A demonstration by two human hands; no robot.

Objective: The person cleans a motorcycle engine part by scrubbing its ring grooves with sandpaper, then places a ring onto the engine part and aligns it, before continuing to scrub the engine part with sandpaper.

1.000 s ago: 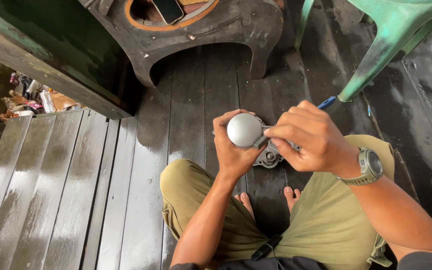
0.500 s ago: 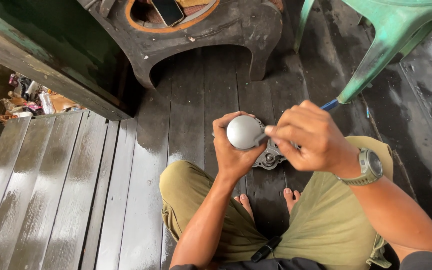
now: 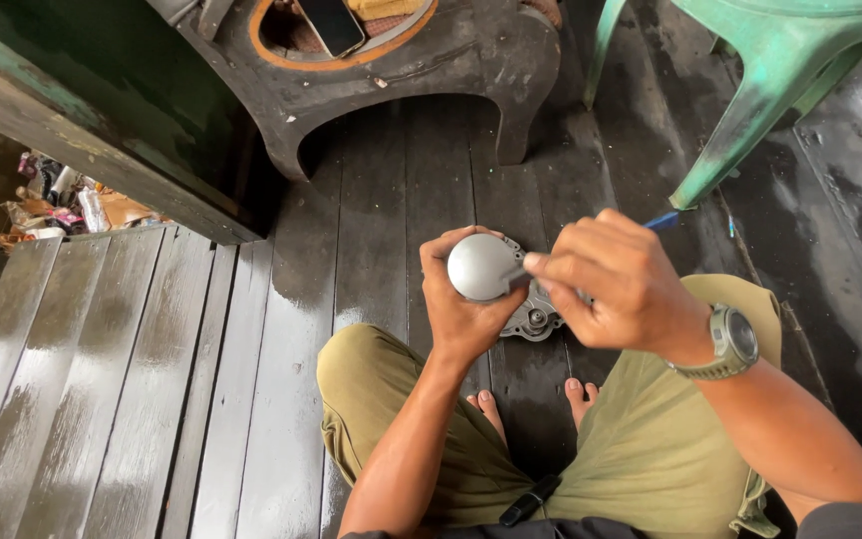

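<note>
My left hand grips a grey metal engine cover with a smooth round dome; its lugged underside shows below at the flange. My right hand, with a watch on the wrist, holds a thin tool with a blue handle. The tool's tip rests against the right side of the dome. I sit cross-legged in olive trousers, both hands above my bare feet.
A dark carved wooden stool with a phone on it stands ahead. A green plastic chair is at the upper right. Wet dark floorboards lie all round. Litter lies below the deck edge at left.
My right hand has shifted slightly, keeping the tool against the dome. The left hand holds the metal part in much the same place.
</note>
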